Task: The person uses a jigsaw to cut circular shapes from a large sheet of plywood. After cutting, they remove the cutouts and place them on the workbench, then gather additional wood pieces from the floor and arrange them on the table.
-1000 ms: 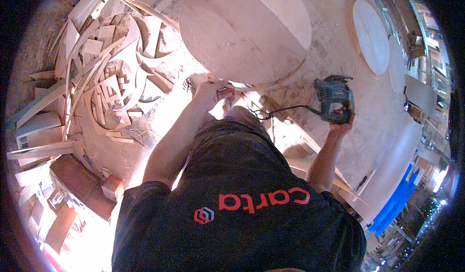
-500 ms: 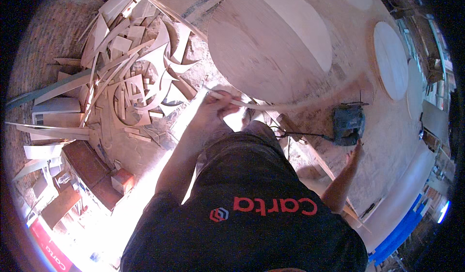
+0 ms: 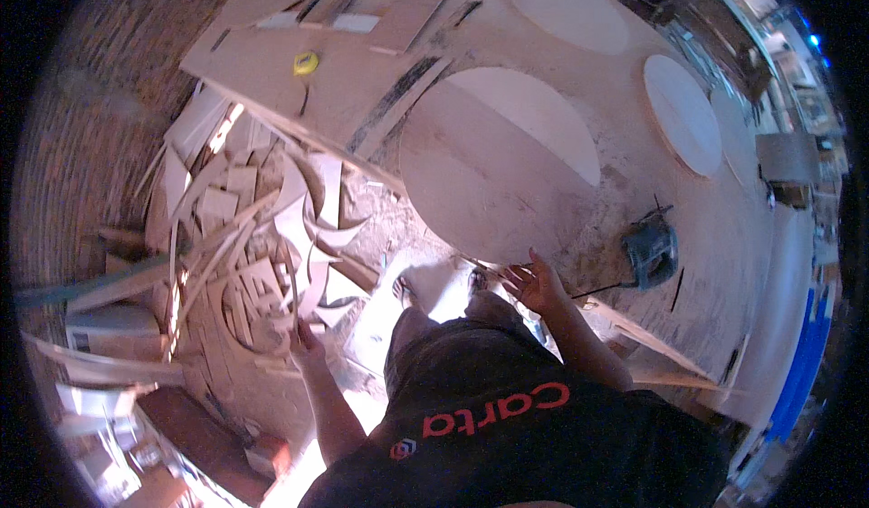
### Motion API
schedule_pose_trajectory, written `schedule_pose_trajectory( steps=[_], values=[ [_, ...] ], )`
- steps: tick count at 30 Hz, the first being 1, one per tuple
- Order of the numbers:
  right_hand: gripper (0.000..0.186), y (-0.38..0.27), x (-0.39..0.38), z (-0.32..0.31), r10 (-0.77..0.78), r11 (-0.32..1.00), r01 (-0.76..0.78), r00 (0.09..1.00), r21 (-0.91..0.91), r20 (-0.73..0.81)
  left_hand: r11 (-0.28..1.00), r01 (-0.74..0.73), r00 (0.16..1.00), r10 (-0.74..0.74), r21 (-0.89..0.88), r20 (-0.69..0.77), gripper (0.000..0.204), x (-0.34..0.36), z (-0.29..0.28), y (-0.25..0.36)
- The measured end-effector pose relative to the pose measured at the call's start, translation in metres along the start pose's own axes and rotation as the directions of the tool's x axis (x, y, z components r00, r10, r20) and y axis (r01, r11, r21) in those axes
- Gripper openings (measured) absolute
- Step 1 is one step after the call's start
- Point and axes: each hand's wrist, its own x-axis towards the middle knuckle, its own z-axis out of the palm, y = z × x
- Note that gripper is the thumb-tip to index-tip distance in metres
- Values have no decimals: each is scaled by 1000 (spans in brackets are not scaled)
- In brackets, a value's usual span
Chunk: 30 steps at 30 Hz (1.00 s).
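Observation:
My left hand (image 3: 309, 345) is held out to the left above the scrap pile, its fingers closed on the end of a thin curved wood strip (image 3: 293, 293). The strip points away from me and partly blends with the scraps behind it. My right hand (image 3: 536, 284) is open, fingers spread, by the near edge of a large round wooden disc (image 3: 489, 178) on the worktable. Whether its fingertips touch the disc, I cannot tell. A dark jigsaw (image 3: 652, 253) rests on the table to the right of that hand, with its cord running toward me.
Wood offcuts (image 3: 249, 282) lie heaped on the floor to the left. On the dusty worktable (image 3: 715, 300) are more pale discs (image 3: 683, 114) and a yellow tape measure (image 3: 306, 63). A dark box-like piece (image 3: 201, 440) sits at lower left.
My left hand has carried the curved strip away from the disc, leftward over the scraps. My right hand has left the jigsaw and come to the disc's near edge. The view has shifted.

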Motion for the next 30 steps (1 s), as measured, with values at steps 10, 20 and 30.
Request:
schedule_pose_trajectory(
  steps=[10,20,30],
  values=[
    [45,5,-2,48,-459,881,421,872,216,171,789,563,819,-495,244,-289,86,135,-136,72],
    [25,-48,-29,19,-576,813,548,806,198,137,386,455,839,-488,803,-241,64,69,12,-7],
    [16,-255,-4,-45,-765,605,708,644,365,18,-158,331,847,-384,930,-367,57,60,-9,-50]
  ],
)
